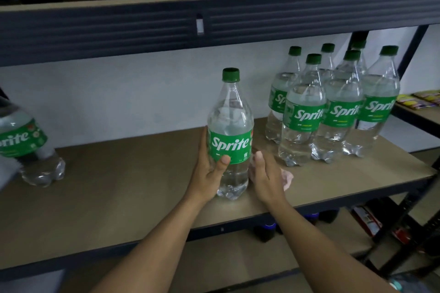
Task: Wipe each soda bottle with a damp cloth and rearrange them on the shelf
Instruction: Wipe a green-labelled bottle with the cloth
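Bottle stands upright on shelf, L hand wrapped round its label. R hand just beside, pale cloth under it; can't tell if gripped. Steady w/ L, wipe cap downward, then slide to the group

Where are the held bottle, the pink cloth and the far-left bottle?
held bottle (229, 144): head view, on its green label.
pink cloth (287, 178): head view, on its bunched visible edge.
far-left bottle (21, 140): head view, on its green label.
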A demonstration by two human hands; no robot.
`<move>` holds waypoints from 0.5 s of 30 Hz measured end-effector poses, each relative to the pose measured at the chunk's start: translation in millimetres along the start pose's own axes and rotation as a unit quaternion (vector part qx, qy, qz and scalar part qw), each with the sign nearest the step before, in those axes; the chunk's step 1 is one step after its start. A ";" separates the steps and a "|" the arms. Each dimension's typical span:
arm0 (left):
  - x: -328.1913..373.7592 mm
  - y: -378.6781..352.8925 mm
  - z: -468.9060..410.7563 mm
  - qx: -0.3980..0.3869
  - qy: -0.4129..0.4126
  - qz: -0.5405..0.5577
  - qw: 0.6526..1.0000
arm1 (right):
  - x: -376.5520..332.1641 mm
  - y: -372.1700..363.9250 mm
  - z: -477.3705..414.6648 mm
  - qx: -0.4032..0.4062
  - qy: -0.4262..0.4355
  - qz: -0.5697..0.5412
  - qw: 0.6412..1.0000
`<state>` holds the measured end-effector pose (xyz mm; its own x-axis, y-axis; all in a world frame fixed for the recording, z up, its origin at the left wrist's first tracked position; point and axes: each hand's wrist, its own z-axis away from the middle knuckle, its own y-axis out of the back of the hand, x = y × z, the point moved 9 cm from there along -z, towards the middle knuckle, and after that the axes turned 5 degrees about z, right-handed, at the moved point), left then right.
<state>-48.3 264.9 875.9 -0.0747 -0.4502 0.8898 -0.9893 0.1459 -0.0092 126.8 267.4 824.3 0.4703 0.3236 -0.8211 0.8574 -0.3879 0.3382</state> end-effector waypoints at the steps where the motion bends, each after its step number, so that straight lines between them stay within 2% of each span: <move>1: -6.6 0.0 6.0 -0.007 0.010 -0.004 1.000 | -11.5 -5.1 8.1 -0.018 0.016 -0.038 0.999; 3: -15.0 2.0 15.8 -0.012 0.022 -0.025 0.999 | -23.8 -16.0 19.3 -0.054 0.028 -0.078 0.995; 9: -11.3 19.2 24.9 -0.007 0.016 -0.069 0.997 | -53.1 -22.5 24.8 -0.047 0.056 -0.102 0.992; 15: -5.4 69.4 39.3 0.022 0.017 -0.098 0.995 | -69.2 -63.0 36.9 -0.062 0.057 -0.098 0.992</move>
<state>-121.5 242.8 852.5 0.1230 -0.4359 0.8915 -0.9890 0.0204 0.1464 32.6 237.7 842.8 0.3067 0.4805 -0.8216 0.9505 -0.2006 0.2374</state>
